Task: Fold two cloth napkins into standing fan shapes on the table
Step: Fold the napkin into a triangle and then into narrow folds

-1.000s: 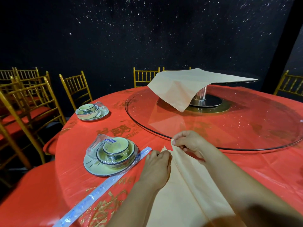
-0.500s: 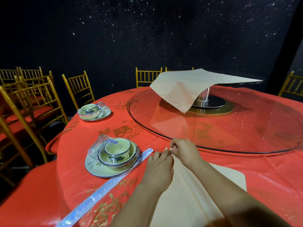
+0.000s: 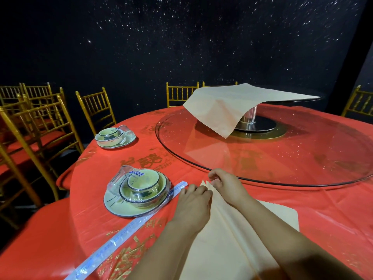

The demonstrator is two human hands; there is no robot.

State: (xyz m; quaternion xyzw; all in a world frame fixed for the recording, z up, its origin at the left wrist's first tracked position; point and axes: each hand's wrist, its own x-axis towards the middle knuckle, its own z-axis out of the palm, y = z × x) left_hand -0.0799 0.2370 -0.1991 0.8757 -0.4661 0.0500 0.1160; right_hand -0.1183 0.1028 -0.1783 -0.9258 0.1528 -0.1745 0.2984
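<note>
- Head view looks down over a round table (image 3: 333, 223) dressed in a red cloth with gold printing, your two bare forearms reaching in from the bottom edge.
- Your right hand (image 3: 226, 183) sits at the far end of a cream napkin (image 3: 228, 239), its fingertips closed in a pinch on the gathered pleats there.
- Your left hand (image 3: 194, 201) lies just beside it, touching the same cloth, fingers curled down onto the napkin's left edge; how tightly it grips you cannot tell from this angle.
- That napkin lies on the table right in front of you, with long lengthwise creases running toward you and a flat portion spread out to the right of your right arm.
- A second cream napkin (image 3: 224, 106) lies unfolded, draped over a raised stand in the middle of the glass turntable (image 3: 302, 158), one corner hanging down toward the glass.
- To the left of your hands is a plastic-wrapped dish set (image 3: 139, 190), a bowl and a cup stacked on a plate.
- A long wrapped packet (image 3: 121, 235) lies diagonally beside that plate, its far end near your left hand.
- Another wrapped dish set (image 3: 115, 136) sits farther back on the left, well apart from the first.
- Gold chairs (image 3: 94, 106) with red seats stand around the far and left sides.
</note>
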